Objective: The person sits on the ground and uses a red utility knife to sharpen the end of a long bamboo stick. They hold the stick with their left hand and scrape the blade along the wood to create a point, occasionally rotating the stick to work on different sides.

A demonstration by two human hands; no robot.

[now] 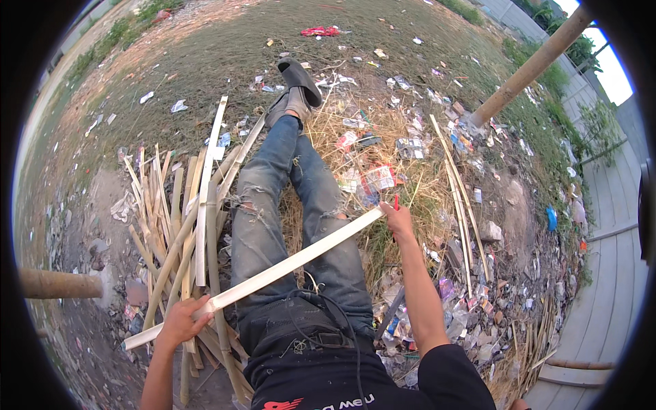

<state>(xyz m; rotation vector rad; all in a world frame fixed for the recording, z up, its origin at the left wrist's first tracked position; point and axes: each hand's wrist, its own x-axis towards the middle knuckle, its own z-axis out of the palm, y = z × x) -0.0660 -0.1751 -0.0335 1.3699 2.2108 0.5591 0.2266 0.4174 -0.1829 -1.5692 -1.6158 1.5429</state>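
A long, pale split bamboo strip (294, 263) lies slantwise across my thighs, its far right end higher than its near left end. My left hand (183, 321) is closed round it near the lower end, which juts out past the fingers. At the other end my right hand (398, 222) is closed, with the strip's tip at its fingers. A thin red thing (396, 202) pokes up from that hand; most of it is hidden, so its kind cannot be told. My outstretched legs (273, 212) in torn jeans are crossed at the ankles.
Left of my legs lies a heap of bamboo pieces (181, 239). Two thin strips (458, 198) rest on the right among scattered litter and dry grass (403, 171). Bamboo poles stand at left (61, 283) and upper right (533, 65). A grey wall (615, 205) runs along the right.
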